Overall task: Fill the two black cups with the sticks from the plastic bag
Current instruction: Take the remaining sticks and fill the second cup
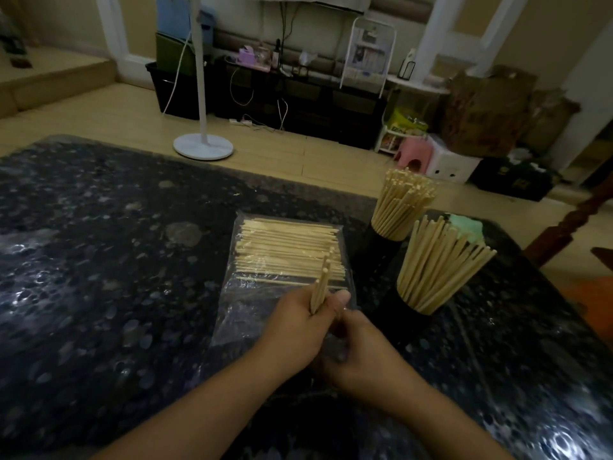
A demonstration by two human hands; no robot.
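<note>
Both hands point(326, 340) apparently grip sticks point(320, 287) over bag point(282, 260)

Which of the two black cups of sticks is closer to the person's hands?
The nearer cup, on the right, with its sticks fanned out wide. The other cup stands farther back, its sticks packed more upright. The green thing sits behind the nearer one.

Left of the plastic bag point(285, 260) the counter point(99, 260) lies open. To the right, two stick-packed black cups point(391, 234) stand close together, blocking that side.
</note>
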